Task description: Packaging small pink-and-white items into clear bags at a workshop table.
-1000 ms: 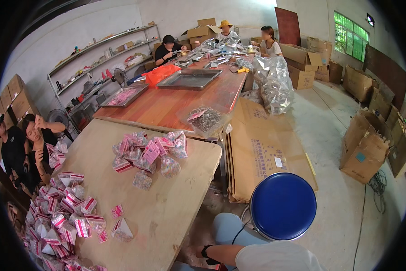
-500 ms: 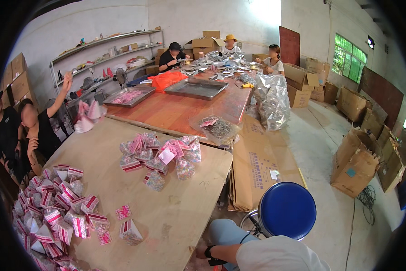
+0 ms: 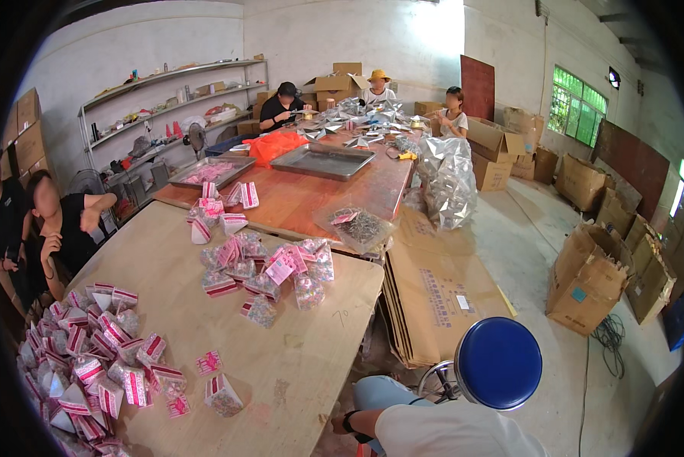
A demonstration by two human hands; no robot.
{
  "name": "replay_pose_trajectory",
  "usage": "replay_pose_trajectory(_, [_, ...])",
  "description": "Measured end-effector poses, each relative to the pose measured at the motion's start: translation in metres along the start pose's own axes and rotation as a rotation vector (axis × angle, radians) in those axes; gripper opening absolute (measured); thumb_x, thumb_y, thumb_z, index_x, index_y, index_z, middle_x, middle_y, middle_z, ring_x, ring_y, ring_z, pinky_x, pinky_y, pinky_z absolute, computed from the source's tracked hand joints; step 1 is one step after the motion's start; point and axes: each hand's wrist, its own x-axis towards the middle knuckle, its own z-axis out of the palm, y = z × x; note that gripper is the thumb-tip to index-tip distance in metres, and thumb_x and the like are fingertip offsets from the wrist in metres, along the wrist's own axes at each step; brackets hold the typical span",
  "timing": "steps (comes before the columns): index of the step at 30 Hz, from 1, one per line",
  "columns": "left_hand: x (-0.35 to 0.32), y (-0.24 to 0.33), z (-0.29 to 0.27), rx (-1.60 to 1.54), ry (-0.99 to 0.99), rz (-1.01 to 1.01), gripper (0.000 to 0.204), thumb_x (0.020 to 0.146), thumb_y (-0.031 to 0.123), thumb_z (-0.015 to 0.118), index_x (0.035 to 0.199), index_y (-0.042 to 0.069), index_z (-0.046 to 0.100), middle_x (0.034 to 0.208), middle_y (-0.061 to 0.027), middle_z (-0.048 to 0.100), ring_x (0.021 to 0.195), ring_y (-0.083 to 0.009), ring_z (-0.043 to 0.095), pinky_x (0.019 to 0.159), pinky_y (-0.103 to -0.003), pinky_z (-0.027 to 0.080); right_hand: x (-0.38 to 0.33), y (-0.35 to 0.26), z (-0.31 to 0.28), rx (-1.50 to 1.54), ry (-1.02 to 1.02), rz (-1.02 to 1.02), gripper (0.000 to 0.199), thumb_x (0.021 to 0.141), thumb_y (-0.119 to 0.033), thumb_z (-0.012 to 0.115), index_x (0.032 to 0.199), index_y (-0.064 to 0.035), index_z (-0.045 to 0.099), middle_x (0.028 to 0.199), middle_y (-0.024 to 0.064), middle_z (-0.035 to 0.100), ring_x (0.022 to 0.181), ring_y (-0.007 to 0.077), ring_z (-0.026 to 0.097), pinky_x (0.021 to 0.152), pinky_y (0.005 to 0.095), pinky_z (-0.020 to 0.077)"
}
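My right hand (image 3: 338,423) is low at the table's near right edge, beyond a dark wristband. Its fingers are mostly hidden, so I cannot tell if it holds anything. My left hand is out of view. On the pale wooden table (image 3: 311,343), a large heap of clear pyramid-shaped packets (image 3: 91,365) with pink-and-white header strips fills the left side. A single packet (image 3: 223,395) and a pink card (image 3: 208,362) lie apart from it. A middle cluster of packets (image 3: 262,274) holds colourful small bits. Farther back are several more packets (image 3: 231,222).
A co-worker (image 3: 60,221) sits at the left, another person behind. Across the reddish table (image 3: 304,194) stand metal trays (image 3: 323,161), a bag of dark pieces (image 3: 357,225) and silver foil shapes, with several people beyond. A blue stool (image 3: 498,362), flattened cardboard (image 3: 433,297) and boxes (image 3: 589,278) stand right.
The pink-and-white packets that were blurred in mid-air by the co-worker now rest at the table's far edge. The co-worker's raised arm has come down. My view has shifted slightly.
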Motion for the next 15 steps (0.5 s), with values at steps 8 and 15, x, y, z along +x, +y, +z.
replay_pose_trajectory(8, [-0.014, -0.01, 0.014, 0.144, 0.259, 0.065, 0.02, 0.08, 0.016, 0.061, 0.087, -0.002, 0.065, 0.085, -0.0196, 0.064, 0.081, -0.0348, 0.058, 0.076, -0.042, 0.047, -0.02, -0.027, -0.008, 0.144, 0.03, 0.022, 0.037, 0.083, -0.035, 0.049, 0.095, -0.0036, 0.064, 0.095, 0.0192, 0.064, 0.092, 0.0319, 0.061, 0.082, 0.0398, 0.0464])
replay_pose_trajectory(15, [-0.013, -0.002, 0.009, 0.111, 0.158, -0.036, 0.025, 0.083, 0.022, 0.058, 0.092, 0.0, 0.066, 0.09, -0.0176, 0.065, 0.083, -0.033, 0.06, 0.076, -0.04, 0.048, -0.033, -0.05, -0.002, 0.241, 0.03, 0.019, 0.037, 0.082, -0.035, 0.05, 0.095, -0.0035, 0.064, 0.095, 0.0194, 0.064, 0.092, 0.0319, 0.061, 0.082, 0.0397, 0.0462])
